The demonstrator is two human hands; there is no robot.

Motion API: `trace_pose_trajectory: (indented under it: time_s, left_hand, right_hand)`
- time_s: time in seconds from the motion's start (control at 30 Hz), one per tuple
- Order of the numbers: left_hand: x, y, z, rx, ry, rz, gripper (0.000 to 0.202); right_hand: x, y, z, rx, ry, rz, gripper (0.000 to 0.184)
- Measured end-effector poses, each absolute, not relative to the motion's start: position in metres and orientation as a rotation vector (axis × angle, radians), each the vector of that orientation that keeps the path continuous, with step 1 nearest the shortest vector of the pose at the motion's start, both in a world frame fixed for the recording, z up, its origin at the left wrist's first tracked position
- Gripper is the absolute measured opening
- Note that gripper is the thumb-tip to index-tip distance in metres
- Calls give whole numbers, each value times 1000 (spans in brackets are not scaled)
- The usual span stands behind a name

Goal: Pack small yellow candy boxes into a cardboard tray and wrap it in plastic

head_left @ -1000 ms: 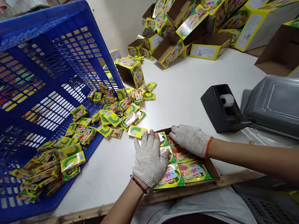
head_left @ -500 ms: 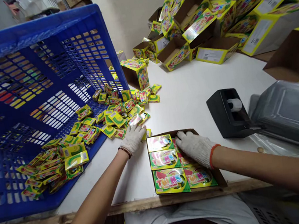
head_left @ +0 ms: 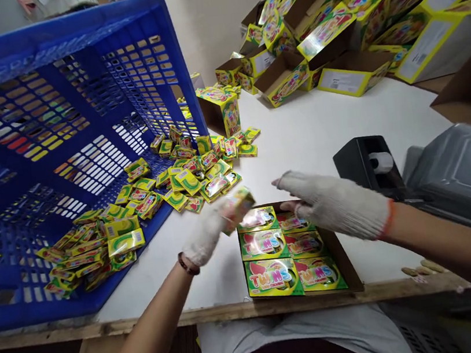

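Note:
In a white knitted glove, my left hand (head_left: pixel 205 233) grips a small yellow-green crayon box (head_left: pixel 239 204), blurred by motion, above the far left corner of an open carton (head_left: pixel 343 255). Several boxes marked TWINS (head_left: pixel 272 277) lie flat in two columns inside that carton, with a strip of brown cardboard bare along its right side. My gloved right hand (head_left: pixel 330 198) hovers over the carton's far right part, fingers stretched out and thumb apart, nothing between them. Loose crayon boxes (head_left: pixel 188 181) lie piled beyond my left hand, spilling from a blue crate.
The blue plastic crate (head_left: pixel 44 186) lies on its side at left. Printed display cartons (head_left: pixel 329 34) are heaped at the back right. A black tape dispenser (head_left: pixel 360 173) and a clear plastic bin (head_left: pixel 466 167) stand at right. A wooden strip (head_left: pixel 220 313) edges the table.
My left hand has come away from the loose pile toward the carton, with a crayon box in it. My right hand has lifted off the boxes in the carton and spread its fingers.

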State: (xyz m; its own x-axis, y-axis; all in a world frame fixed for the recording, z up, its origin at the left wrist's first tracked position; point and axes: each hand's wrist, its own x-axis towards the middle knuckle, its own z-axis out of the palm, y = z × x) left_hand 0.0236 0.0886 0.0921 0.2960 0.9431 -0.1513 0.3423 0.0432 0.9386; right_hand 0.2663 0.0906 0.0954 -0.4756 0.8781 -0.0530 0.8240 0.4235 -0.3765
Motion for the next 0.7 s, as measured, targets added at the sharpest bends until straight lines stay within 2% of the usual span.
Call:
trace_pose_trajectory:
  time_s: [0.07, 0.13, 0.23, 0.33, 0.4, 0.5, 0.57, 0.7]
  left_hand:
    - [47, 68, 102, 1593, 1013, 566, 53]
    - [61, 60, 103, 1708, 934, 499, 53]
    - [55, 79, 90, 1882, 1237, 551, 53]
    - [30, 128, 69, 2164, 1714, 546, 32]
    - [16, 161, 56, 2342, 1971, 249, 35]
    - [8, 193, 42, 2394, 2127, -91, 52]
    - [7, 202, 36, 2386, 2138, -128, 55]
    - [3, 202, 32, 2356, 2186, -116, 44]
  right_hand:
    - [268, 77, 108, -1267, -2558, 434, 36]
    - [272, 67, 116, -1209, -2690, 531, 27]
    - [280, 61, 123, -1568, -2770, 734, 25]
    - [279, 63, 125, -1904, -2868, 855, 28]
    - [272, 66, 122, -1923, -2983, 902, 31]
    - [256, 69, 113, -1851, -3131, 976, 36]
    - [246, 69, 106, -1851, -3182, 1062, 40]
    - [238, 63, 86, -1916, -3139, 1121, 35]
